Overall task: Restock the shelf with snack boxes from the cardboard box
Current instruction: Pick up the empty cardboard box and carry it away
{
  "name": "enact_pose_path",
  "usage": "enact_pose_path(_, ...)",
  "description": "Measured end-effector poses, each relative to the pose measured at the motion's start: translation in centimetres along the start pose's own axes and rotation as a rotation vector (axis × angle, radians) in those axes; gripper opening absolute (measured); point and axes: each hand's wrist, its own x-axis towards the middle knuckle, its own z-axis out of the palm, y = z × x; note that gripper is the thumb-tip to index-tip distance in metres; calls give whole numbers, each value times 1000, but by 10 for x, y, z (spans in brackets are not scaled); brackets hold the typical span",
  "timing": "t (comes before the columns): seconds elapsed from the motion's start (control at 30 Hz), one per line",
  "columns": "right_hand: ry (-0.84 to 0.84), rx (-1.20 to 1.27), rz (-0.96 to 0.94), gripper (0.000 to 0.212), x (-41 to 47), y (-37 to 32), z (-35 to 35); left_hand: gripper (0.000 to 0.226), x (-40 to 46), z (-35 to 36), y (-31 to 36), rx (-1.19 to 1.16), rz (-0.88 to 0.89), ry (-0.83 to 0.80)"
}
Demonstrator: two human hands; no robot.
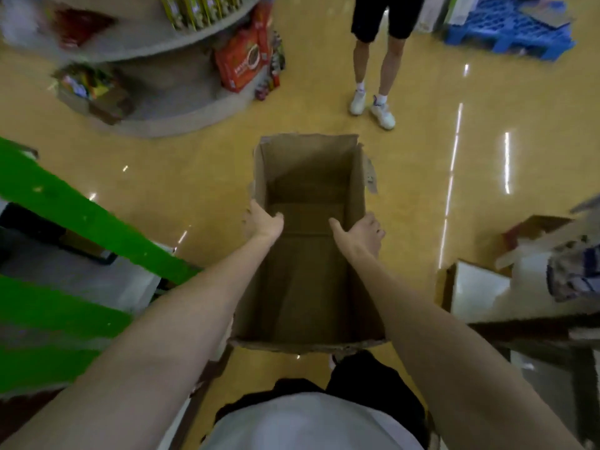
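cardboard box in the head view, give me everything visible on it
The cardboard box is plain brown corrugated card, oblong, open at the top, with ragged edges and a torn flap on its far right side. Nothing shows inside; only its bare bottom and walls. The left hand grips its left wall and the right hand its right wall, thumbs inside. It sits over the yellow floor, in front of the person.
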Motion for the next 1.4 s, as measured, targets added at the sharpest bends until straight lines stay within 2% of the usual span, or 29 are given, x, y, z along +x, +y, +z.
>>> enact_pose_path(0.17, -117, -102, -99, 93, 99, -53, -21, 71, 60, -3, 62, -25, -138, 80)
enact_pose_path(0.27, -186, -182, -182, 92, 141, -94, -21, 63, 92, -12, 80, -32, -195, 164)
enact_pose_path(0.4, -241, -277, -291, 85, 192, -156, -3, 62, 144, -30, 87, -182, -283, 224)
enact_pose_path(0.57, -289, -373, -404, 86, 236, -238, 54, 68, 217, -51, 64, -360, -422, 321)
enact_pose_path(0.7, -372, -474, -520, 87, 263, -309, 111, 60, 277, -79, 47, -467, -545, 370)
enact_pose_path(0.87, -448, -534, -566, 88, 290, -388, 173, 60, 339, -118, 30, -568, -649, 453)
enact_pose_path(1.1, -562, -560, -673, 93, 307, -477, 249, 65, 390, -179, 20, -472, -778, 576)
enact_pose_path(1.4, -756, -629, -708, 96, 335, -557, 373, 81, 485, -202, -51, -551, -979, 643)
